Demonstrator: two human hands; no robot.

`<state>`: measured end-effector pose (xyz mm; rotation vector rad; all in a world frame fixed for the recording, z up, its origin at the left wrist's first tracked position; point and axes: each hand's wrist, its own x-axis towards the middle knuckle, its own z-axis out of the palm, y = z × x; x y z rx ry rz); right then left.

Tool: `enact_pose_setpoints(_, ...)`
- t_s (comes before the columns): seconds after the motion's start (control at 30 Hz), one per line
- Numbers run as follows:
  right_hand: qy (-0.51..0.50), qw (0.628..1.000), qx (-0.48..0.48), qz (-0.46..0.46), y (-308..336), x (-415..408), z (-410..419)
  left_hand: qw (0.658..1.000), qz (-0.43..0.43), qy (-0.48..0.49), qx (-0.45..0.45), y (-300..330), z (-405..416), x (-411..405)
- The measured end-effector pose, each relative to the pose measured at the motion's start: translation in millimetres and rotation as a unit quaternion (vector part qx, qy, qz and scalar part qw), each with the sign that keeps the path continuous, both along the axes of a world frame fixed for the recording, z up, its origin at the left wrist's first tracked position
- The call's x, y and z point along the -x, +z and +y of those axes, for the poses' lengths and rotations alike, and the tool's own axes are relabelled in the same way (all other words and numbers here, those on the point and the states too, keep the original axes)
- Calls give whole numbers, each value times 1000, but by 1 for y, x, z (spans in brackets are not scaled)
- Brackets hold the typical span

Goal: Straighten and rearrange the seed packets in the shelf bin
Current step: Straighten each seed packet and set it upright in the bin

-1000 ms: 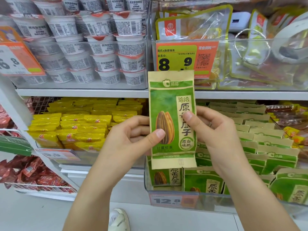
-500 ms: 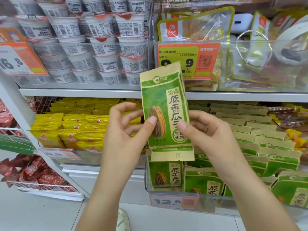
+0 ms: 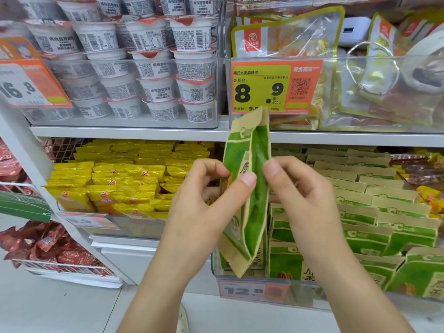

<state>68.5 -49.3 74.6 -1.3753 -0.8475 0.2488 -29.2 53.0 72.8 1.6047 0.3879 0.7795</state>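
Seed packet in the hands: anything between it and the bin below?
Nothing visible blocks it. Both hands, left hand and right hand, pinch the seed packet edge-on just above the bin, whose front-left corner already holds upright packets.

White lidded cups [image 3: 153, 68] with barcode labels stand stacked in a clear bin on the upper shelf board [image 3: 129, 132]. At that board's left end hangs an orange price tag reading 16.8 [image 3: 28, 85]. Right of the cups, an orange tag reading 8.9 [image 3: 274, 86] fronts clear yellow-edged snack pouches [image 3: 288, 37]. Under the board lie yellow packets [image 3: 115, 179] in rows, and lower left of them red packets [image 3: 48, 246] fill a wire basket. A white shoe [image 3: 183, 319] shows on the floor.
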Motion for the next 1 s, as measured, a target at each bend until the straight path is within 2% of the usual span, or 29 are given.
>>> enact_pose_setpoints(0.2, -33, 997, -49, 53, 10, -9, 1, 998, 47, -51, -9, -3, -3, -1)
enact_pose_setpoints(0.5, -13, 994, -66, 87, 10, -13, 1, 997, 59, -44, -14, -3, -6, -3)
enact_pose_setpoints(0.6, 5, 999, -24, 43, 7, -13, -1, 999, 45, -19, -12, -1, -5, -4)
enact_pose_setpoints(0.7, 31, 998, 54, -17, 6, -9, -5, 998, -10, 68, -2, -1, -2, -4)
enact_pose_setpoints(0.83, 64, 978, 176, -96, 3, 2, -5, 983, -82, 163, 36, 2, 7, -1)
enact_pose_setpoints(1.0, 84, 976, 176, -96, 2, 4, -2, 970, -119, 193, 92, 2, 19, 4)
